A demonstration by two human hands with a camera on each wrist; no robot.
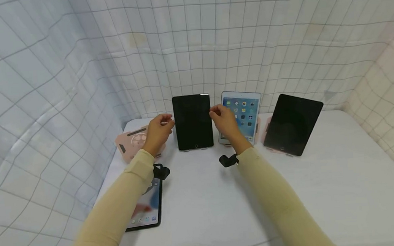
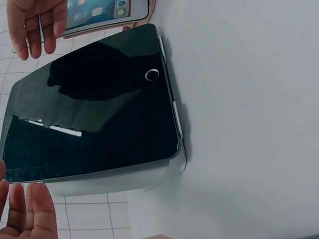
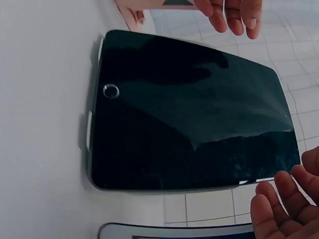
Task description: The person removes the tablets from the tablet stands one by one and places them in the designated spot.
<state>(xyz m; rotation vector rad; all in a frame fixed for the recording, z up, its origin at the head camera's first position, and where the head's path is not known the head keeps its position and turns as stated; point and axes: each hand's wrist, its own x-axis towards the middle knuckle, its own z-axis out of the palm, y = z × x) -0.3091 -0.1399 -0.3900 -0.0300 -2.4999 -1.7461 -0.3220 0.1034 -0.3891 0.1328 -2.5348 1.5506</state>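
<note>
Black-screened tablet [image 1: 192, 121] at 12 o'clock; pink stand [image 1: 131, 143] at 10; white checked backdrop [image 1: 212, 42]; beige sleeves [image 1: 120, 204]

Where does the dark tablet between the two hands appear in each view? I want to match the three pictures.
Head: the dark tablet stands upright at centre, between the left hand and the right hand.
Left wrist: it fills the left and middle, turned sideways.
Right wrist: it fills the centre, also sideways.
Shared landmark: its round home button.
</note>
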